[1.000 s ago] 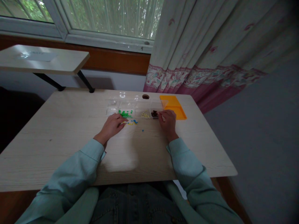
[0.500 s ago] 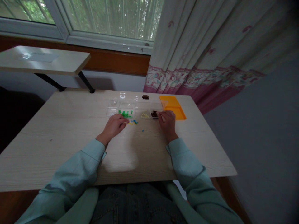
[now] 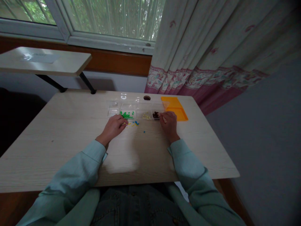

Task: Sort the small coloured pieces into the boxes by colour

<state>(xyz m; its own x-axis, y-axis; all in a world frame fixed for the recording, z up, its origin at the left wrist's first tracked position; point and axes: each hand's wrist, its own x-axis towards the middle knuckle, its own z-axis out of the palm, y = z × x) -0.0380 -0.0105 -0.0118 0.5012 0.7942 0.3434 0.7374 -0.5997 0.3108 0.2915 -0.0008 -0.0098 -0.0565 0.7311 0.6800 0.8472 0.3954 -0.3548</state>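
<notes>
A clear compartment box point(image 3: 131, 108) lies at the far middle of the wooden table point(image 3: 70, 138). It holds green beads point(image 3: 126, 115), pale beads point(image 3: 147, 116) and dark beads point(image 3: 155, 115) in separate cells. My left hand point(image 3: 114, 126) rests on the table just in front of the green cell, fingers curled in a pinch beside loose yellow and blue beads point(image 3: 134, 123). My right hand point(image 3: 168, 121) is closed round a thin pale tool whose tip points at the dark beads.
An orange tray point(image 3: 175, 108) lies right of the box. A single blue bead point(image 3: 144, 131) sits apart. A round cable hole point(image 3: 147, 98) is behind the box. A second desk point(image 3: 44, 61) stands at the back left; curtain point(image 3: 199, 47) hangs at right.
Both hands stay almost in place; my left hand has drawn back slightly from the loose beads. The view has shifted a little.
</notes>
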